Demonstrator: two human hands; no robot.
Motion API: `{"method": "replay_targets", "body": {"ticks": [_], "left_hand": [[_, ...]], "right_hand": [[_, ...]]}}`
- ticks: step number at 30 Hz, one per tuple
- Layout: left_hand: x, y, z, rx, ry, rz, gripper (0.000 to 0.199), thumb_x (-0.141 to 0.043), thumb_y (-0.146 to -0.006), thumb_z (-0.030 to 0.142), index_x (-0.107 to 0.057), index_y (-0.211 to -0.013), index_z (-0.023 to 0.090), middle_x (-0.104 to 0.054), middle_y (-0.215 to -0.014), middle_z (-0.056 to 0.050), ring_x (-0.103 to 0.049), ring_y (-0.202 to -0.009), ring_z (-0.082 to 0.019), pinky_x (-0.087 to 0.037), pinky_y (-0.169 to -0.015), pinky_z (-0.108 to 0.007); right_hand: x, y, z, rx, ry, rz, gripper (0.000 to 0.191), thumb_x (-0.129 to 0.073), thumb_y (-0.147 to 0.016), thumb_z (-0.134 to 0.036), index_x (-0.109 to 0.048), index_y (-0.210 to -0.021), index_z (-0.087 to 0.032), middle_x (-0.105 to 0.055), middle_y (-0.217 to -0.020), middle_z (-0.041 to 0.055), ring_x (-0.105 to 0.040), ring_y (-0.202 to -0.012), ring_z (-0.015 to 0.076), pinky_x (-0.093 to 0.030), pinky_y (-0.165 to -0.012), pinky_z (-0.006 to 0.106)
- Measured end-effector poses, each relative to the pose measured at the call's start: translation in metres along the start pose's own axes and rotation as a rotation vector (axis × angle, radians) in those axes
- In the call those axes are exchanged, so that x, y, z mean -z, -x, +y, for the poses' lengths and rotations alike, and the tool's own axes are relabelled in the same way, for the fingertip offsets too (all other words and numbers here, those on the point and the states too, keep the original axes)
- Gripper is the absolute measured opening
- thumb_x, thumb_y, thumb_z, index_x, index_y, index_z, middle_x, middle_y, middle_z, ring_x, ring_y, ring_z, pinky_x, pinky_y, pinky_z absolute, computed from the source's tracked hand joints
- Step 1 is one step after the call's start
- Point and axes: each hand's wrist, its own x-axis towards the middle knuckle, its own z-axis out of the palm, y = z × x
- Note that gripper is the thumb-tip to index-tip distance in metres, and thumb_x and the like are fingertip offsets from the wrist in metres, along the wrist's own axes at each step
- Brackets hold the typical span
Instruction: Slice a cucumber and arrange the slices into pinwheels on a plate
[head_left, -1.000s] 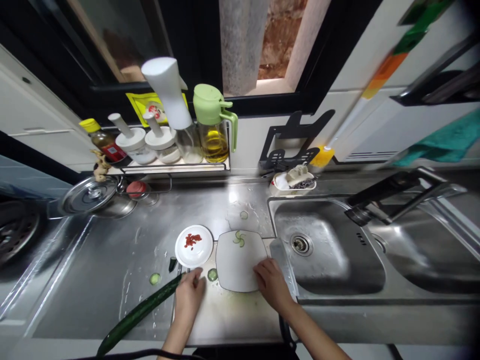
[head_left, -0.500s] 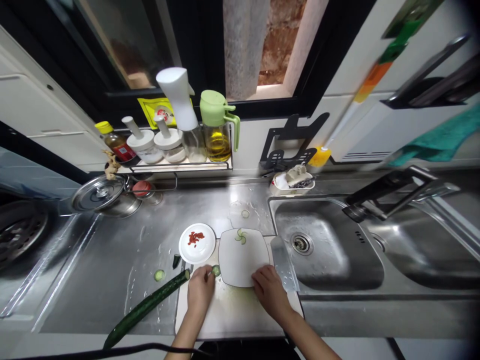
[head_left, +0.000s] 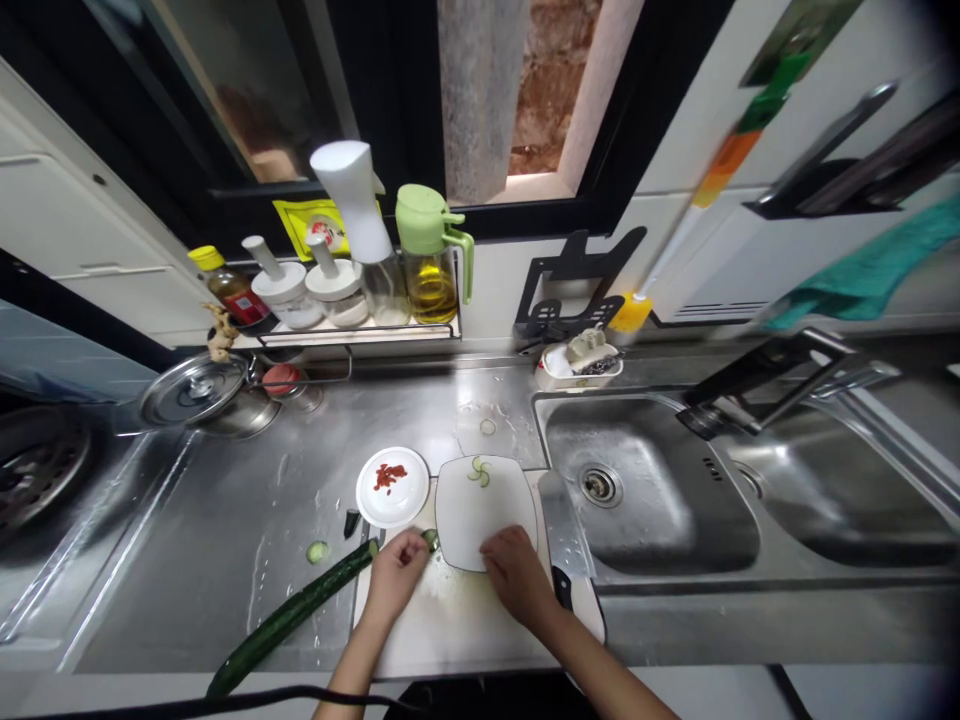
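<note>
A square white plate (head_left: 486,525) rests on the white cutting board (head_left: 465,635), with thin green cucumber slices (head_left: 478,472) arranged in a pinwheel near its far edge. My right hand (head_left: 517,575) is over the plate's near edge, fingers curled together; whatever they pinch is too small to make out. To the left, my left hand (head_left: 399,570) is closed, fingertips close to some cut cucumber pieces (head_left: 430,540) beside the plate; its grip is unclear. A long cucumber (head_left: 300,610) lies left of that hand, its cut end near the wrist.
A round white plate (head_left: 391,505) holds red bits. Right of the square plate lies a knife (head_left: 564,525) with a black handle. A cucumber end (head_left: 352,522) and a slice (head_left: 317,552) sit on the steel counter. The sink (head_left: 660,490) is at right, seasoning bottles behind.
My right hand has moved left and inward over the plate's near edge, uncovering the knife's black handle. My left hand has shifted slightly left from the cut pieces. The view has shifted slightly.
</note>
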Motion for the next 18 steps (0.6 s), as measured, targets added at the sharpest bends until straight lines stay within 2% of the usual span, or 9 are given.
{"method": "replay_targets", "body": {"ticks": [3, 6, 10, 12, 15, 18], "left_hand": [[-0.002, 0.003, 0.014, 0.044, 0.149, -0.118, 0.024, -0.061, -0.068, 0.040, -0.058, -0.069, 0.016, -0.044, -0.054, 0.006, -0.037, -0.051, -0.008, -0.027, -0.053, -0.020], [-0.008, 0.003, 0.030, 0.064, 0.243, -0.199, 0.023, -0.064, -0.066, 0.038, -0.057, -0.066, 0.015, -0.045, -0.055, 0.006, -0.037, -0.052, -0.007, -0.026, -0.053, -0.020], [-0.021, 0.000, 0.040, 0.112, 0.358, -0.247, 0.020, -0.065, -0.065, 0.032, -0.055, -0.067, 0.015, -0.041, -0.051, 0.008, -0.031, -0.048, -0.005, -0.022, -0.050, -0.019], [-0.027, -0.001, 0.041, 0.155, 0.410, -0.273, 0.020, -0.065, -0.065, 0.032, -0.055, -0.068, 0.015, -0.038, -0.048, 0.009, -0.028, -0.045, -0.004, -0.019, -0.048, -0.019], [-0.035, -0.002, 0.042, 0.261, 0.532, -0.308, 0.028, -0.068, -0.065, 0.039, -0.053, -0.070, 0.015, -0.044, -0.049, 0.008, -0.032, -0.044, -0.003, -0.019, -0.046, -0.018], [-0.043, -0.003, 0.045, 0.461, 0.636, -0.307, 0.039, -0.069, -0.064, 0.049, -0.053, -0.075, 0.015, -0.056, -0.060, 0.002, -0.046, -0.047, -0.004, -0.021, -0.045, -0.017]], "right_hand": [[-0.007, -0.006, -0.006, -0.021, -0.117, 0.004, 0.018, -0.050, -0.077, -0.014, -0.064, -0.088, -0.019, -0.063, -0.087, 0.0063, -0.053, -0.090, 0.0213, -0.042, -0.082, 0.037], [-0.008, -0.014, -0.014, -0.116, -0.234, -0.007, 0.024, -0.053, -0.076, -0.019, -0.065, -0.097, -0.020, -0.065, -0.094, 0.0066, -0.055, -0.094, 0.0214, -0.043, -0.083, 0.037], [0.000, -0.024, -0.022, -0.322, -0.381, -0.102, 0.016, -0.055, -0.075, -0.024, -0.066, -0.085, -0.020, -0.066, -0.087, 0.0036, -0.059, -0.085, 0.0183, -0.044, -0.072, 0.029], [0.006, -0.027, -0.023, -0.374, -0.426, -0.115, 0.012, -0.055, -0.074, -0.024, -0.065, -0.078, -0.018, -0.065, -0.080, 0.0023, -0.059, -0.079, 0.0169, -0.043, -0.067, 0.027], [0.013, -0.029, -0.022, -0.399, -0.461, -0.109, 0.010, -0.055, -0.073, -0.023, -0.063, -0.074, -0.018, -0.064, -0.074, 0.0009, -0.057, -0.073, 0.0150, -0.040, -0.062, 0.025], [0.020, -0.028, -0.021, -0.411, -0.461, -0.124, 0.010, -0.055, -0.073, -0.023, -0.063, -0.074, -0.018, -0.063, -0.073, 0.0002, -0.057, -0.071, 0.0139, -0.039, -0.060, 0.024]]}}
